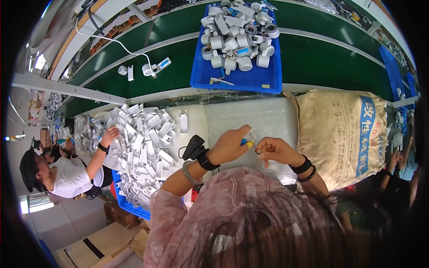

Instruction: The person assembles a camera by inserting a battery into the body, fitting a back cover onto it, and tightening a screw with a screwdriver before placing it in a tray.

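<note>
My left hand (230, 145) is closed around a small yellow-and-blue piece (246, 143), whose kind I cannot make out. A small whitish part (252, 133) shows just beyond its fingertips. Close by on the right, my right hand (278, 151) has its fingers pinched together at the end of that piece; whatever lies between them is too small to name. Both hands are over the pale, plastic-covered worktop (232, 114). To the left lies a heap of white plastic housings (147, 138), with a single white housing (183, 121) apart from it.
A blue tray (237, 82) full of white round-headed units stands on the green conveyor (174, 67). A printed woven sack (339, 134) lies at right. Another person's hand (110, 135) touches the heap. A blue crate (134, 208) sits below it; a white cable (111, 41) hangs at upper left.
</note>
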### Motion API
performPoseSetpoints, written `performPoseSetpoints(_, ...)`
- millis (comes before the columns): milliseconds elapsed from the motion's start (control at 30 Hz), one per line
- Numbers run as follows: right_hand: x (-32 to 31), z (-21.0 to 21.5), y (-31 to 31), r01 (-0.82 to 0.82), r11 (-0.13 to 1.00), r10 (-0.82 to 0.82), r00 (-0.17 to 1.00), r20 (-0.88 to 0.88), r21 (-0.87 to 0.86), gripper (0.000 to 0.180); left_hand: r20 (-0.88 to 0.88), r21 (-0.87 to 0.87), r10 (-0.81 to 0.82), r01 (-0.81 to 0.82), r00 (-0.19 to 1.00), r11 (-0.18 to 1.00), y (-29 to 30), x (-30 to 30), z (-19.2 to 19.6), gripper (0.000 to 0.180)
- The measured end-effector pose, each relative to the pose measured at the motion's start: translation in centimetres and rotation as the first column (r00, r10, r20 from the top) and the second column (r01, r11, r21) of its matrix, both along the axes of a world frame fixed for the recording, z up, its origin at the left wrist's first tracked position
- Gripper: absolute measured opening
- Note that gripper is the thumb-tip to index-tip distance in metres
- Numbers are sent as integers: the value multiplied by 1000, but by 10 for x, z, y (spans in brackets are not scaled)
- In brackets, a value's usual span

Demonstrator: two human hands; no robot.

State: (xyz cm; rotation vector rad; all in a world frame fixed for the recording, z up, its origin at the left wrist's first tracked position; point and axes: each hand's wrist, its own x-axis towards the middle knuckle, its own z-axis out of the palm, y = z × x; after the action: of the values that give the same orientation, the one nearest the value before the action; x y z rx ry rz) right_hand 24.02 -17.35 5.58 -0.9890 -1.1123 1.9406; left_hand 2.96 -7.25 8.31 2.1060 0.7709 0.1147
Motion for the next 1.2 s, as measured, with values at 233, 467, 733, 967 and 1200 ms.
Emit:
performPoseSetpoints(233, -13, -9, -10, 247, 850, -501, 652, 568, 466, 9, 67, -537, 228, -158, 971, 829, -12, 2, 4, 29)
performPoseSetpoints(467, -39, 2, -8, 555, 602, -775, 579, 253, 575, 12, 258, -752, 461, -123, 849, 647, -21, 9, -9, 20)
performPoseSetpoints(733, -34, 7, -7, 239, 441, -798, 546, 256, 865, 20, 290, -701, 431, -118, 855, 704, -30, 8, -9, 28)
performPoseSetpoints(967, -38, -1, -8, 310, 406, -825, 529, 199, 860, 24, 283, -609, 362, -125, 888, 783, -31, 10, 8, 32)
performPoseSetpoints(1200, -38, -7, -9, 285, 357, -858, 477, 191, 889, 26, 313, -562, 329, -106, 891, 820, -35, 14, 10, 31)
